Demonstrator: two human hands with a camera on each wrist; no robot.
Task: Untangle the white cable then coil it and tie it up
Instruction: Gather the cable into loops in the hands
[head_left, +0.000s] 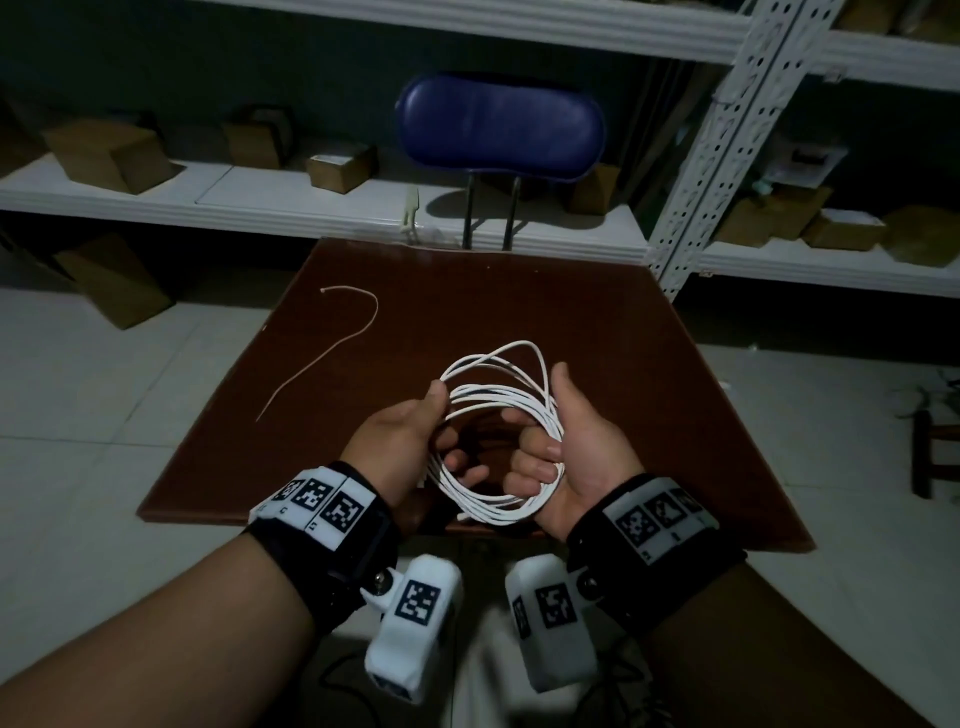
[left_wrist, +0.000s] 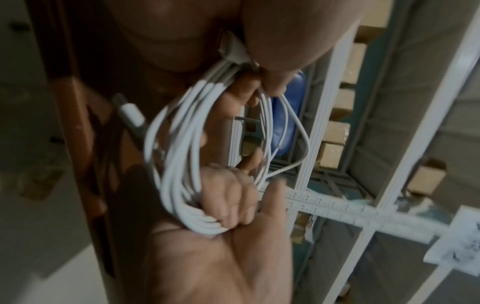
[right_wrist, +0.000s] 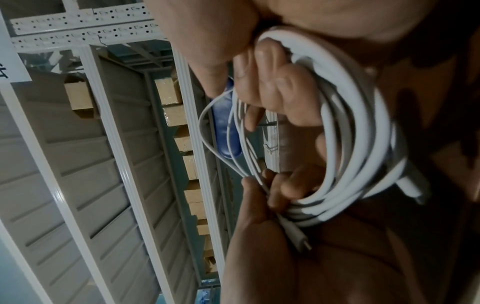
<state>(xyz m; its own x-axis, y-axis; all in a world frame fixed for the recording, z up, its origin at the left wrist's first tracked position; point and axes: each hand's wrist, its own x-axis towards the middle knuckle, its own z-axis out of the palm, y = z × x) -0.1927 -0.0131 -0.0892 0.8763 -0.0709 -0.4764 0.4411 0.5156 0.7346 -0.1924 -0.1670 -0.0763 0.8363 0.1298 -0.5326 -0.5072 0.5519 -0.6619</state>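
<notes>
Dim room: brown table (head_left: 571, 322), blue chair (head_left: 498, 127), white shelving (head_left: 260, 202), tiled floor (head_left: 104, 374).

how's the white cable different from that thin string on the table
The white cable is wound into several loops; the string lies as one loose, wavy strand. The cable is held above the table by the left hand and right hand; the string rests on the tabletop, untouched. The cable looks thicker and bright white; the string is thinner and pale tan. Both are flexible cords.
</notes>
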